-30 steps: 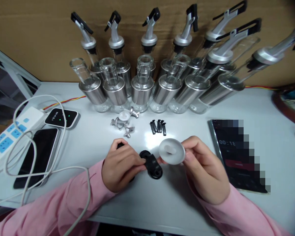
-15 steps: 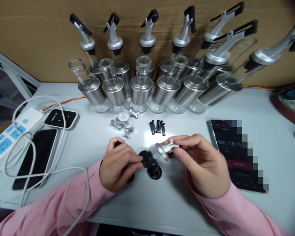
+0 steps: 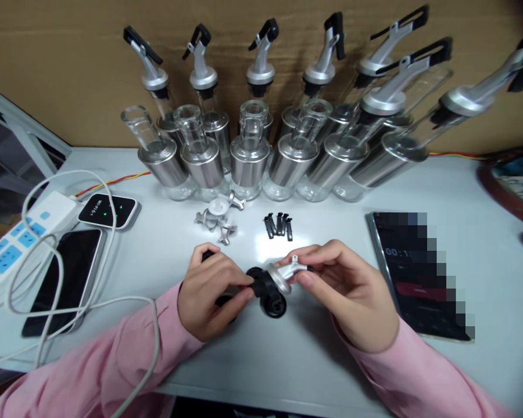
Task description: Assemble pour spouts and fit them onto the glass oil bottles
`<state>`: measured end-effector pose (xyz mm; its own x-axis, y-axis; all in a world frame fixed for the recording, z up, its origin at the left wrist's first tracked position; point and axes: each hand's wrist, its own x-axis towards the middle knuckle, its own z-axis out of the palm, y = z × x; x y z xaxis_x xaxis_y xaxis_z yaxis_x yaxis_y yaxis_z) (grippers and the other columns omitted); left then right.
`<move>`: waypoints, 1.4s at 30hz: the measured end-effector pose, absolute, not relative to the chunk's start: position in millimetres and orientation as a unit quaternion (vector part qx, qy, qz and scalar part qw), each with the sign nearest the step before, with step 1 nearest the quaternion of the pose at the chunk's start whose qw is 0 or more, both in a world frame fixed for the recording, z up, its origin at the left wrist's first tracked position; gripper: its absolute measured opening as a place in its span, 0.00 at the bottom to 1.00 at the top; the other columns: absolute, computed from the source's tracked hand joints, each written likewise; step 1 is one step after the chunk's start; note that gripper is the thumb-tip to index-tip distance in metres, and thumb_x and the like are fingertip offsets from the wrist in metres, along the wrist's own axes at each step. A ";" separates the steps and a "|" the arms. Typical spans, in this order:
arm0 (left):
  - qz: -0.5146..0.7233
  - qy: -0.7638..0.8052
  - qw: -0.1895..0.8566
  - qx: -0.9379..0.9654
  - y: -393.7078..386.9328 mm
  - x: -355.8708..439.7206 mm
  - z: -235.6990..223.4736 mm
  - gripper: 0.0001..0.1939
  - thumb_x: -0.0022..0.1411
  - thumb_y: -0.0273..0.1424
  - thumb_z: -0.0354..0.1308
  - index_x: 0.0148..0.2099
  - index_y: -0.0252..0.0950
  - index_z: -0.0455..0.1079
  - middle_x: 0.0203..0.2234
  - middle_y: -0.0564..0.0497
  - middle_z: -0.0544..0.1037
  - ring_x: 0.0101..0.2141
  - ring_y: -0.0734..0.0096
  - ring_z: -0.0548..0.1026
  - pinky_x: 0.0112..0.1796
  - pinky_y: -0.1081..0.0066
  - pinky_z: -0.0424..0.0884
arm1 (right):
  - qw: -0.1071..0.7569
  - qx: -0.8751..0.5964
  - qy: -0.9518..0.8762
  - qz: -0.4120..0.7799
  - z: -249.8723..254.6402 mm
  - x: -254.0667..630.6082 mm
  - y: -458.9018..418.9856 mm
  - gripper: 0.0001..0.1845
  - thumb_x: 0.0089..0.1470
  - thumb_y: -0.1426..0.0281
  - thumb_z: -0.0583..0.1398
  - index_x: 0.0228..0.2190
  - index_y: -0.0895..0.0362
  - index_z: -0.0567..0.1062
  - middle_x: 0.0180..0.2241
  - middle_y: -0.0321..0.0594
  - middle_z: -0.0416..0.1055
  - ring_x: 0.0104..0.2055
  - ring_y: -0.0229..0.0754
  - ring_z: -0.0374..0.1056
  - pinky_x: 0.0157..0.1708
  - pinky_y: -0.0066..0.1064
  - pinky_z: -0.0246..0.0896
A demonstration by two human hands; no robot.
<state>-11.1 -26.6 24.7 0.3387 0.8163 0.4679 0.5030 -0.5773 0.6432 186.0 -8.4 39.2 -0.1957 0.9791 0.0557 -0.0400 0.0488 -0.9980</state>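
Observation:
My left hand (image 3: 215, 293) pinches a black stopper (image 3: 264, 287) between thumb and fingers. My right hand (image 3: 348, 290) is closed on a silver pourer spout (image 3: 283, 275), its flared collar pressed up against the stopper. A dark tip shows at the spout's thin end. Other black stopper parts (image 3: 273, 305) lie on the table just under and behind the joined pieces; some are partly hidden by my left hand. Beyond my hands lie a small pile of silver spouts (image 3: 220, 215) and several black lever caps (image 3: 279, 225).
Glass bottles with metal sleeves (image 3: 249, 165) stand in rows along the cardboard backing, some topped with pourers. A phone (image 3: 401, 255) lies at right. Left are a power strip (image 3: 15, 249), a Wi-Fi device (image 3: 108, 210), another phone (image 3: 65, 273) and a looping white cable (image 3: 156, 331).
My right hand has moved left, bringing the spout onto the black stopper; the gap and clear tube between them are covered now. My left hand has stayed nearly still.

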 end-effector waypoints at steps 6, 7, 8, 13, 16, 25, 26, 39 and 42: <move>0.394 0.400 0.220 0.797 -26.8 -13.3 23.1 0.07 0.58 0.28 0.52 0.41 0.36 0.62 0.29 0.52 0.75 0.30 0.73 0.72 0.43 0.62 0.57 | 0.455 -0.415 -0.551 0.563 38.5 186.1 -10.8 0.07 0.49 0.68 0.62 0.29 0.56 0.69 0.32 0.43 0.76 0.33 0.40 0.74 0.30 0.30 0.72; 0.389 0.399 0.222 0.801 -26.9 -13.8 22.8 0.10 0.57 0.28 0.53 0.44 0.36 0.61 0.32 0.51 0.75 0.31 0.72 0.73 0.44 0.62 0.57 | 0.452 -0.407 -0.552 0.570 37.8 186.2 -11.6 0.07 0.49 0.68 0.62 0.31 0.56 0.69 0.33 0.43 0.76 0.34 0.40 0.74 0.32 0.30 0.73; 0.380 0.397 0.221 0.805 -27.1 -14.2 22.7 0.14 0.57 0.28 0.52 0.46 0.36 0.60 0.34 0.50 0.75 0.33 0.71 0.73 0.44 0.62 0.57 | 0.448 -0.400 -0.555 0.576 37.2 186.3 -12.6 0.09 0.48 0.69 0.63 0.34 0.55 0.70 0.34 0.42 0.76 0.34 0.40 0.74 0.33 0.30 0.73; 0.360 0.402 0.223 0.812 -28.9 -13.7 23.8 0.22 0.57 0.28 0.50 0.54 0.36 0.54 0.40 0.46 0.74 0.36 0.68 0.73 0.48 0.60 0.55 | 0.418 -0.386 -0.585 0.577 36.1 185.2 -15.4 0.25 0.45 0.73 0.65 0.46 0.52 0.68 0.36 0.40 0.76 0.37 0.41 0.74 0.40 0.33 0.73; 0.341 0.404 0.226 0.818 -29.3 -13.0 25.4 0.23 0.56 0.31 0.50 0.55 0.37 0.54 0.40 0.46 0.74 0.38 0.66 0.73 0.50 0.58 0.52 | 0.405 -0.387 -0.604 0.567 36.6 184.2 -16.2 0.25 0.46 0.75 0.64 0.47 0.51 0.68 0.36 0.40 0.77 0.39 0.41 0.74 0.41 0.33 0.72; 0.345 0.422 0.184 0.818 -29.0 -9.5 21.1 0.18 0.56 0.32 0.49 0.50 0.38 0.59 0.38 0.49 0.76 0.35 0.68 0.74 0.50 0.59 0.52 | 0.398 -0.368 -0.644 0.540 35.3 185.2 -17.2 0.27 0.46 0.76 0.64 0.49 0.54 0.69 0.39 0.43 0.76 0.34 0.39 0.75 0.35 0.26 0.74; 0.352 0.420 0.181 0.816 -28.7 -9.0 20.2 0.18 0.55 0.32 0.49 0.49 0.38 0.59 0.38 0.49 0.76 0.35 0.68 0.74 0.50 0.59 0.53 | 0.394 -0.361 -0.657 0.531 36.2 184.9 -16.7 0.24 0.45 0.77 0.64 0.46 0.55 0.71 0.39 0.42 0.76 0.34 0.38 0.75 0.35 0.24 0.73; 0.362 0.403 0.164 0.824 -26.4 -5.7 21.8 0.17 0.50 0.31 0.52 0.44 0.37 0.59 0.33 0.53 0.76 0.30 0.72 0.75 0.48 0.61 0.53 | 0.414 -0.370 -0.711 0.432 39.2 183.5 -17.4 0.10 0.43 0.78 0.64 0.32 0.57 0.74 0.30 0.37 0.78 0.25 0.36 0.74 0.28 0.18 0.73; 0.362 0.405 0.164 0.824 -26.6 -5.1 21.3 0.16 0.51 0.31 0.51 0.44 0.38 0.59 0.32 0.54 0.76 0.29 0.72 0.75 0.49 0.60 0.52 | 0.414 -0.374 -0.714 0.424 40.1 184.1 -17.7 0.09 0.43 0.78 0.65 0.31 0.57 0.74 0.29 0.36 0.78 0.24 0.35 0.74 0.27 0.17 0.72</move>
<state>-5.1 -26.6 21.3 0.4104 0.7855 0.4633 0.5487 -0.6185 0.5625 184.1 -17.7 40.1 -0.3774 0.8846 0.2738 0.1829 0.3610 -0.9145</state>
